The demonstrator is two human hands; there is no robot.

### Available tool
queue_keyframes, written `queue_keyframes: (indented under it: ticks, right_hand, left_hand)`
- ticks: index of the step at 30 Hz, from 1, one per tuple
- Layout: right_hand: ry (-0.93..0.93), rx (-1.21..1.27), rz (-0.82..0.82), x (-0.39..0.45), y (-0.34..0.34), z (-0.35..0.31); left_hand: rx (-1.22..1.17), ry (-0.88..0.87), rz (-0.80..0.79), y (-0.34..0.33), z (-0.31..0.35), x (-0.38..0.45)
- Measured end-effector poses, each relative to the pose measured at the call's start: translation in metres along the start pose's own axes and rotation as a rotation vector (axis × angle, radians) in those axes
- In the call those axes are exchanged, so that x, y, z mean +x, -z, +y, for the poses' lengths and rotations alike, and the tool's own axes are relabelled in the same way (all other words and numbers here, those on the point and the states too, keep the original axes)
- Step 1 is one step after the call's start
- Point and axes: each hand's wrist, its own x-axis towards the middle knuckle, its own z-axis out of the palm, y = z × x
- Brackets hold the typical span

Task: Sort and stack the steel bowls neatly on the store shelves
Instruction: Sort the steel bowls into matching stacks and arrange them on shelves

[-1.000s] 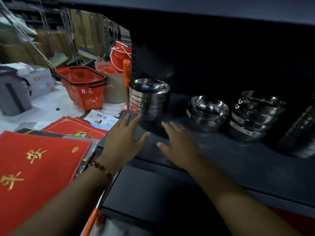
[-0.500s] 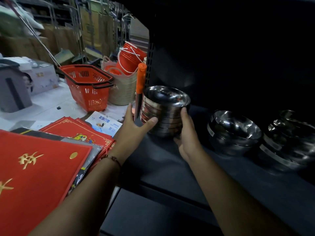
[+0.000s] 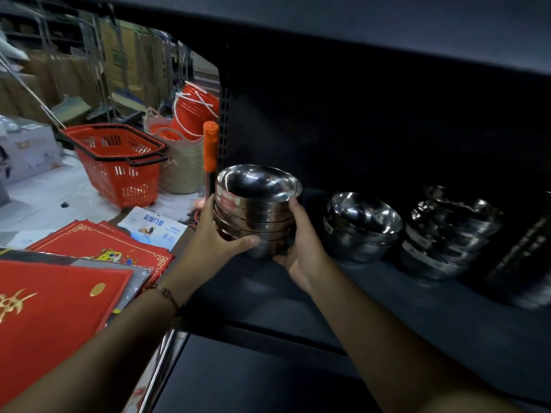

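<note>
Both hands, left hand [image 3: 219, 238] and right hand [image 3: 302, 247], curl fingers around the bowl stack [image 3: 256, 210] near the shelf [image 3: 387, 296] left edge.

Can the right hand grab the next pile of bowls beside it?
Probably not yet: the right hand and left hand are both gripping the leftmost bowl stack. The neighbouring stack sits close, with nothing between.

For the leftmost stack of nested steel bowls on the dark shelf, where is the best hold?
Low on the stack of nested steel bowls, from both sides, as the left hand and right hand do: the rounded walls narrow downward, so cupping near the base supports every bowl.
</note>
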Motion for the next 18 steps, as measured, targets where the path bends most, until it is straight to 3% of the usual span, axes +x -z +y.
queue_keyframes:
  ticks: [6,18]
  right_hand:
    - [0.076,-0.195,-0.128,-0.084,0.007,-0.011]
    - [0.54,-0.531,-0.154,-0.232,0.002,-0.045]
  left_hand:
    - [-0.004,-0.037,0.022,0.013,0.053,-0.071]
    - [0.007,-0.137,0.135,0.046,0.182,-0.208]
